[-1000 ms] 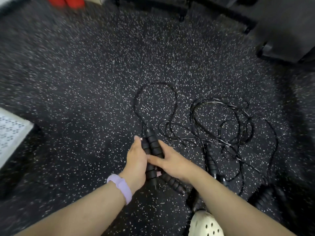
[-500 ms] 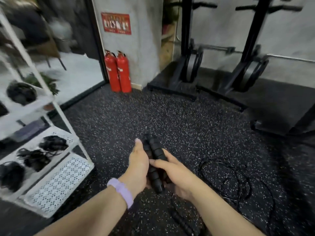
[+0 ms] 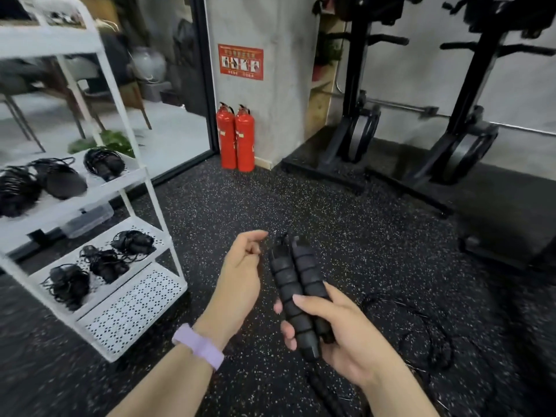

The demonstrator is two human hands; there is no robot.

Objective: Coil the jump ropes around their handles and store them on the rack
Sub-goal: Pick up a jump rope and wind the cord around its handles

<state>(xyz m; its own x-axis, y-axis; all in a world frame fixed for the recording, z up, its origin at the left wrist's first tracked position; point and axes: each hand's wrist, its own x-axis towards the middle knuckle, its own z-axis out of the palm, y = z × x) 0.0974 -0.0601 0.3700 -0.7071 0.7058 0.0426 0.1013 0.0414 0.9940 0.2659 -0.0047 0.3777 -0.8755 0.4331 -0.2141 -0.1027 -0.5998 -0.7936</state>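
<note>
While the right hand (image 3: 340, 332) wraps around the lower half of two black ridged jump rope handles (image 3: 296, 291), the upper halves stick out above the thumb and point away from the person, toward the far wall. The two handles lie side by side, touching along their length. The thumb presses across their front, and curled fingertips show on the left side of the pair, so the grip closes fully around them. The bottom end of one handle pokes out just below the fingers.

Just left of the handles' upper ends, the left hand (image 3: 240, 278) hovers with its fingers loosely bent and the thumb near the forefinger. Whether it pinches the thin cord at the handle tops cannot be told. A lilac wristband (image 3: 198, 346) sits on that wrist.

Below the right hand, another ridged black handle (image 3: 326, 395) lies on the dark speckled floor (image 3: 346, 224), and a loose tangle of black rope (image 3: 421, 329) lies on the floor to the right of the hand.

To the left stands a white rack (image 3: 132, 308) with perforated shelves. Its middle shelf carries three dark coiled bundles (image 3: 45, 179), and the shelf below carries three more coiled ropes (image 3: 102, 266).

Two red fire extinguishers (image 3: 236, 138) stand against the grey wall behind, with black weight stands (image 3: 355, 121) to their right.
</note>
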